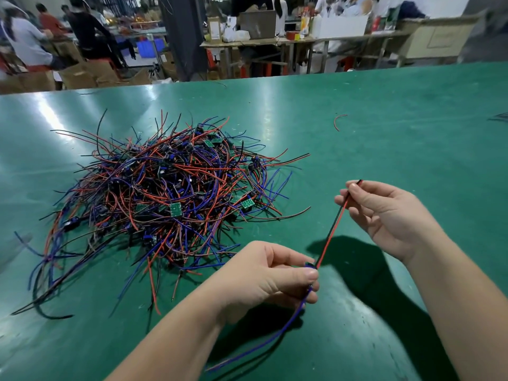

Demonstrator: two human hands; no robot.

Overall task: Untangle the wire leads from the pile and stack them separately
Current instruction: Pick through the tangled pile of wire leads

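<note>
In the head view, the left hand (pixel 272 273) is pinching one wire lead (pixel 331 232) at its middle, with thumb and fingers curled round it. Blue strands are trailing down from it toward the near edge. The right hand (pixel 384 213) is pinching the lead's red-and-black end, stretching it taut above the green table (pixel 412 138). The tangled pile (pixel 165 188) is lying to the left, apart from both hands. A stray red wire (pixel 339 121) is lying farther back.
</note>
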